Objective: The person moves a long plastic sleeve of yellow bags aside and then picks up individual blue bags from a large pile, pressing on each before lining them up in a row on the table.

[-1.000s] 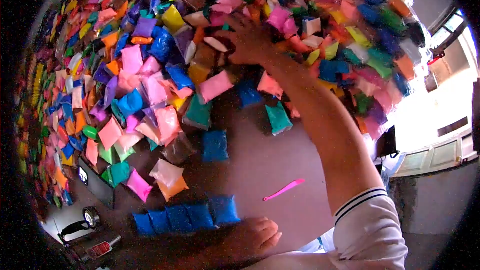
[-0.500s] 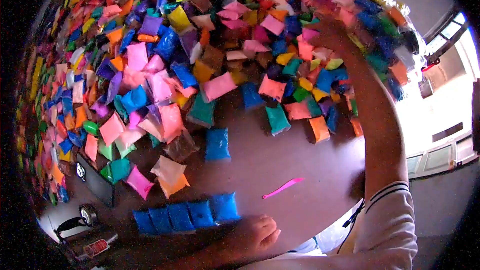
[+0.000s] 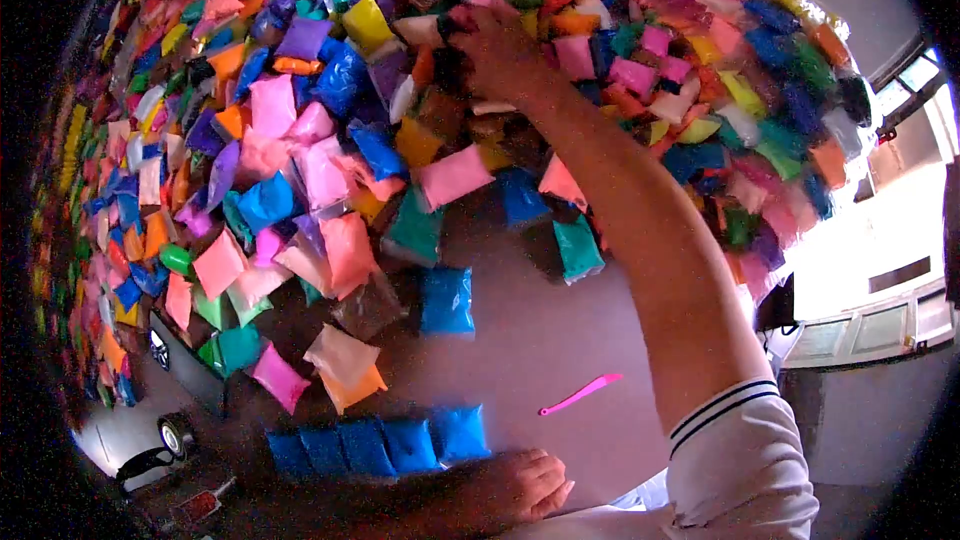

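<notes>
My right hand [image 3: 495, 45] reaches into the pile of small coloured packets, over pink and brown ones; its fingers are blurred and partly lost among the packets. My left hand [image 3: 540, 485] rests at the table's near edge with curled fingers, and whether it holds anything is hidden. Just left of it lies a row of several blue packets [image 3: 407, 445], side by side. A single blue packet [image 3: 447, 300] lies above the row. To the right, a pink plastic stick [image 3: 580, 394] lies on the table [image 3: 520, 340].
A large heap of coloured packets [image 3: 275, 105] covers the far and left parts of the table. A dark flat box [image 3: 188, 362] stands at the left, near a round metallic object [image 3: 175, 434] and a red-labelled item [image 3: 200, 506]. Bright window panels [image 3: 885, 330] show at the right.
My right arm has swung left across the pile, from the right-hand packets to the upper middle. My left hand stays near the blue row. The view has shifted slightly.
</notes>
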{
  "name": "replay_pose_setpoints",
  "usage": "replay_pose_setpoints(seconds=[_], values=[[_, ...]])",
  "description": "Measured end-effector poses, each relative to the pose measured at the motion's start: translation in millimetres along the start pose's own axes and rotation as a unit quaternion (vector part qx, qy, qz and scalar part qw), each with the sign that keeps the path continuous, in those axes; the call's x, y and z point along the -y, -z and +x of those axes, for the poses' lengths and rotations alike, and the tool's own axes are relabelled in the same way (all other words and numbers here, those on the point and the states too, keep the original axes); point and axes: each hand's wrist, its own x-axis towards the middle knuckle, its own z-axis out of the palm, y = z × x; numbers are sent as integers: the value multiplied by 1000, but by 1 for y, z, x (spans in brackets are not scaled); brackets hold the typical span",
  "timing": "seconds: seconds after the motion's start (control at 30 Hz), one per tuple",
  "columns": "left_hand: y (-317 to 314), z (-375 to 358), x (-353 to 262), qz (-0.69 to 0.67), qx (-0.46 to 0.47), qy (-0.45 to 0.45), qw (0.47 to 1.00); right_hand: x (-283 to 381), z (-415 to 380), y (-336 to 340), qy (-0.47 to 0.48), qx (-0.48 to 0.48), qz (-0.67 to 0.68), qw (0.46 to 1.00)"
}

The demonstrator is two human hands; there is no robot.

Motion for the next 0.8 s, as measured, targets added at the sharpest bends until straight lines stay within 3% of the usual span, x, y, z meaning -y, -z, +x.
replay_pose_setpoints(seconds=[0.07, 0.17, 0.2, 0.27, 0.33, 0.43, 0.5, 0.7, 0.8], values=[[8, 4, -2, 11, -33, -40, 999, -5, -3, -8, -27, 28, -40, 998], [20, 9, -6, 12, -1, -30, 999, -36, -9, -1, 3, -66, -53, 996], [14, 8, -4, -29, -32, -22, 999, -39, -12, 14, -36, -7, -58, 998], [12, 7, -7, -72, -65, -15, 995, -70, -26, 21, -25, 64, -141, 988], [15, 6, -12, -86, -45, 46, 994, -107, -45, 31, 26, 72, -222, 972], [7, 5, -6, -169, -32, 83, 982, -127, -71, 61, -51, 140, -102, 984], [13, 9, -7, -175, -41, 70, 981, -136, -89, 60, -43, 40, -86, 995], [10, 6, -10, -139, -42, 80, 986, -148, -109, 61, -63, 18, -127, 990], [2, 4, -5, -135, -43, 72, 987, -156, -101, 74, 22, 76, -120, 990]])
